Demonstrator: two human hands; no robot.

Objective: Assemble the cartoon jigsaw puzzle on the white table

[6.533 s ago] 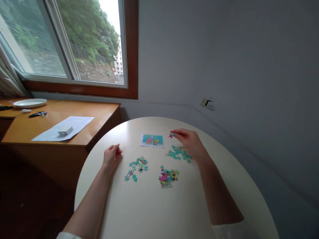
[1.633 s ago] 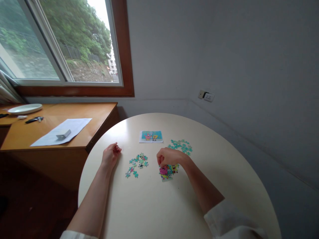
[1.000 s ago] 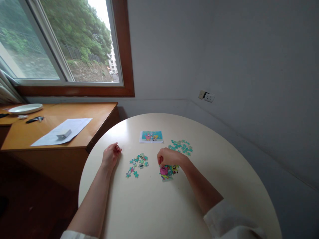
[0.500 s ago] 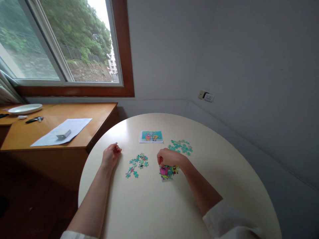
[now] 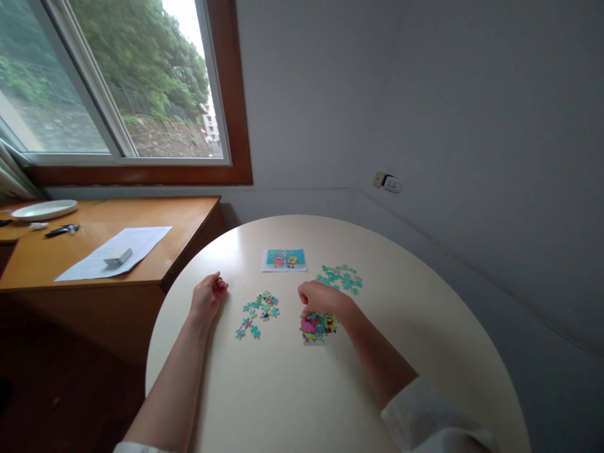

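My right hand [image 5: 323, 298] is closed in a pinch, its fingertips at the upper left edge of a partly joined jigsaw puzzle [image 5: 312, 328]. The joined part shows a pink figure on the left and a yellow one on the right. Whatever is between those fingers is hidden, and the hand covers the puzzle's top edge. Off to the left, my left hand [image 5: 209, 294] rests on the table with its fingers curled in and nothing seen in them. Nearest to it lie several loose jigsaw pieces [image 5: 255, 331], teal with bits of pink.
Behind my right hand is a spread of teal jigsaw pieces [image 5: 342, 275]. A picture card [image 5: 284, 260] lies farther back on the round cream table [image 5: 264, 402]. The wooden desk [image 5: 189, 220] at left carries a paper sheet [image 5: 141, 242], a small white box [image 5: 117, 257] and a white plate [image 5: 44, 209].
My right hand has turned slightly and stays at the puzzle's upper edge. The whole view has shifted a little; my left hand keeps its place on the table.
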